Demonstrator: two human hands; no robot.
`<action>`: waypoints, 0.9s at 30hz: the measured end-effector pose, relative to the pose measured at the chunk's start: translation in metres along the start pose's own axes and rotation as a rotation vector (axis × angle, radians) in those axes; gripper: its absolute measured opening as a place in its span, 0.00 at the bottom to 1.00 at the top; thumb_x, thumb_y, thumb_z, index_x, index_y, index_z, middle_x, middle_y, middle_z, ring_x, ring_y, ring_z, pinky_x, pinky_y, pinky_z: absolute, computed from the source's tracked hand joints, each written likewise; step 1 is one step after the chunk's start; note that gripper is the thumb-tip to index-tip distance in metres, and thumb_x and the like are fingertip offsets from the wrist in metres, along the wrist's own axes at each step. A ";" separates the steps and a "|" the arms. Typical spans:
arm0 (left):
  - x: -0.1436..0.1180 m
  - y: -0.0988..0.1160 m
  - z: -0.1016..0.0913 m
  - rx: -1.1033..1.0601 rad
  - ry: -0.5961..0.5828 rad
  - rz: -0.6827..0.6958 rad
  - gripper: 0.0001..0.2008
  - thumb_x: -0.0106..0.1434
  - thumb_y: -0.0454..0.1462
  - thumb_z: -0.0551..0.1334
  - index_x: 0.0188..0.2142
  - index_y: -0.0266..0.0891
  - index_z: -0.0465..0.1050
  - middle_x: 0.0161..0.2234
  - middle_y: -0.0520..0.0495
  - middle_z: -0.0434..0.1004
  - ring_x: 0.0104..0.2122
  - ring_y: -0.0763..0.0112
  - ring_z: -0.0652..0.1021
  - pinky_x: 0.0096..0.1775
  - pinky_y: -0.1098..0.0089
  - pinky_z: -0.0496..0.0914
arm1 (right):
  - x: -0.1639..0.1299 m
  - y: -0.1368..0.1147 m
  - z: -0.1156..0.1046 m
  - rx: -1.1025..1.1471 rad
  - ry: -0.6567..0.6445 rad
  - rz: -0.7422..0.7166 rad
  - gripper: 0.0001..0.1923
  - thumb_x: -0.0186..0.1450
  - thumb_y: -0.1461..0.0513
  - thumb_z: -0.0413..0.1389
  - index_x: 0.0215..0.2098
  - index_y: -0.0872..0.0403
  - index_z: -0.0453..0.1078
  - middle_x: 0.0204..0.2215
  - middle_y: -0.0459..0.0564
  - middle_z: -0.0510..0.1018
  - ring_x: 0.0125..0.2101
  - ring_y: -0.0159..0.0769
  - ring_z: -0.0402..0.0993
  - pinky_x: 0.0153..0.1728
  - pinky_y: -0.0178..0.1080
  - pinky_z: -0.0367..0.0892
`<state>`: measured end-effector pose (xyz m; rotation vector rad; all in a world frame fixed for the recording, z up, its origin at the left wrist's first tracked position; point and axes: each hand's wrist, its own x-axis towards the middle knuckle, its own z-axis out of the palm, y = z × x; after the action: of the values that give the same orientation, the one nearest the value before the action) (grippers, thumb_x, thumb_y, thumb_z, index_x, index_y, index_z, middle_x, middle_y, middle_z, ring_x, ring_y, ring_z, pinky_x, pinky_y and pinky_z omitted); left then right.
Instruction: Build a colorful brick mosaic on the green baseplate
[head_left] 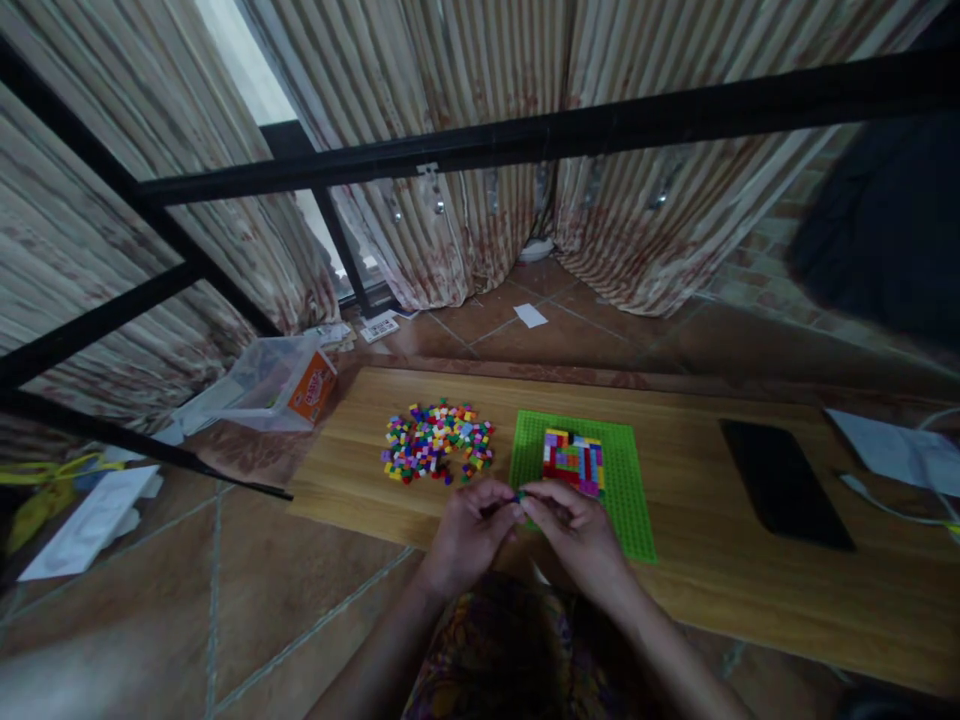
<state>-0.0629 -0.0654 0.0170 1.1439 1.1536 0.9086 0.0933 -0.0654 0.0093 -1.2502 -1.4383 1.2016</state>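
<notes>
My left hand (pixel 471 530) and my right hand (pixel 576 528) meet over the near edge of a green baseplate (pixel 622 480), fingertips pinched together on a small dark piece (pixel 520 495) between them. A patch of small coloured bricks (pixel 574 462) is fixed on the baseplate just beyond my right hand. A loose heap of tiny coloured bricks (pixel 439 443) lies on the wooden board (pixel 712 580) to the left of the plate, a little beyond my left hand.
A black phone (pixel 784 485) lies on the board at the right, with white paper (pixel 896 450) and a cable beyond it. A clear plastic box with an orange label (pixel 281 385) sits on the tiled floor at the left. Black metal bars (pixel 525 135) cross overhead, curtains behind.
</notes>
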 end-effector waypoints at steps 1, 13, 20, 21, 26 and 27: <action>-0.003 0.000 -0.002 0.004 -0.019 0.000 0.11 0.58 0.42 0.64 0.32 0.36 0.70 0.27 0.50 0.73 0.25 0.76 0.72 0.29 0.74 0.69 | -0.002 0.001 0.004 0.042 -0.022 0.034 0.12 0.62 0.53 0.57 0.35 0.52 0.75 0.29 0.48 0.79 0.31 0.36 0.74 0.35 0.36 0.67; -0.023 -0.021 -0.024 0.037 -0.028 -0.064 0.09 0.60 0.41 0.61 0.31 0.36 0.71 0.24 0.52 0.71 0.22 0.78 0.69 0.27 0.76 0.64 | -0.004 0.015 0.029 0.102 -0.086 0.225 0.16 0.59 0.49 0.59 0.29 0.53 0.74 0.18 0.43 0.72 0.20 0.33 0.66 0.24 0.35 0.61; -0.009 -0.036 -0.070 0.570 0.472 0.065 0.06 0.59 0.38 0.60 0.30 0.38 0.72 0.24 0.53 0.71 0.26 0.74 0.70 0.30 0.74 0.63 | 0.057 0.016 0.068 -0.548 -0.106 -0.221 0.09 0.65 0.61 0.52 0.32 0.51 0.74 0.32 0.50 0.79 0.34 0.38 0.75 0.38 0.38 0.66; -0.008 -0.036 -0.074 0.623 0.495 0.060 0.06 0.59 0.38 0.59 0.30 0.38 0.72 0.24 0.53 0.71 0.25 0.74 0.70 0.30 0.74 0.62 | 0.064 0.016 0.073 -0.626 -0.124 -0.245 0.09 0.65 0.62 0.51 0.32 0.51 0.74 0.32 0.50 0.79 0.35 0.39 0.74 0.39 0.38 0.66; -0.005 -0.037 -0.082 0.731 0.537 -0.024 0.05 0.60 0.36 0.59 0.33 0.39 0.72 0.25 0.52 0.74 0.27 0.73 0.73 0.32 0.73 0.63 | 0.080 0.013 0.088 -0.859 -0.186 -0.278 0.10 0.65 0.66 0.51 0.39 0.52 0.74 0.38 0.53 0.77 0.39 0.40 0.73 0.41 0.38 0.64; -0.004 -0.037 -0.082 0.747 0.541 -0.033 0.04 0.59 0.36 0.59 0.33 0.39 0.72 0.26 0.52 0.74 0.27 0.72 0.74 0.32 0.73 0.63 | 0.080 0.012 0.089 -0.871 -0.198 -0.286 0.11 0.65 0.66 0.51 0.41 0.52 0.74 0.39 0.52 0.76 0.40 0.40 0.73 0.41 0.38 0.64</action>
<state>-0.1449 -0.0607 -0.0203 1.5007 2.0590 0.7984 -0.0024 0.0034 -0.0162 -1.4148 -2.3299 0.4961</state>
